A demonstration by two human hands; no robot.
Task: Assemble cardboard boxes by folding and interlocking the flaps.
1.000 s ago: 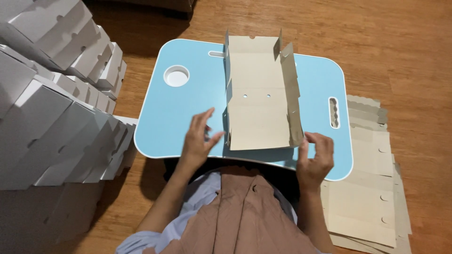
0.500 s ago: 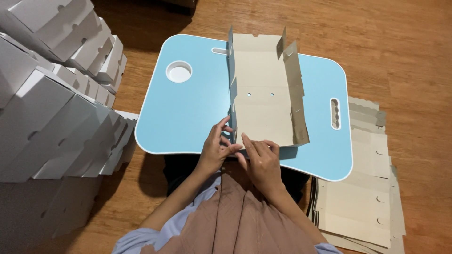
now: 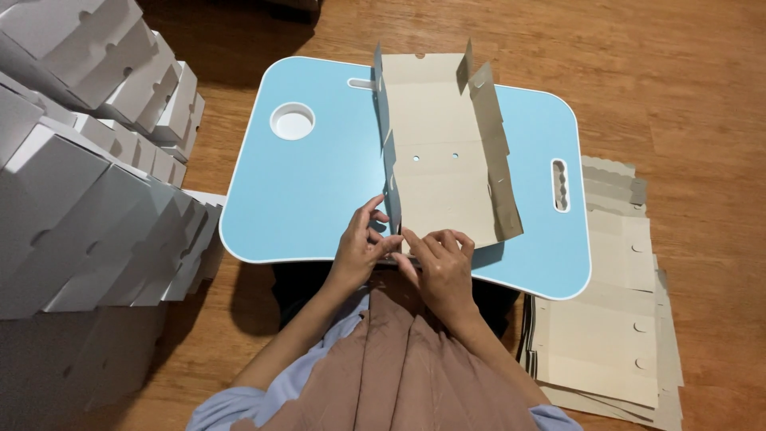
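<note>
A half-folded brown cardboard box (image 3: pixel 447 168) lies on a light blue lap table (image 3: pixel 311 183), its long side walls standing up. My left hand (image 3: pixel 363 243) pinches the box's near left corner flap. Close beside it, my right hand (image 3: pixel 443 267) presses its fingertips on the near edge of the same box. Both hands meet at the table's front edge.
Stacks of folded white boxes (image 3: pixel 88 160) fill the left side. A pile of flat cardboard blanks (image 3: pixel 614 319) lies on the wooden floor at the right. The table has a round cup recess (image 3: pixel 292 121) and a handle slot (image 3: pixel 560 185).
My right hand has moved left from the box's near right corner to its near left corner, joining my left hand, which shifted right onto the flap.
</note>
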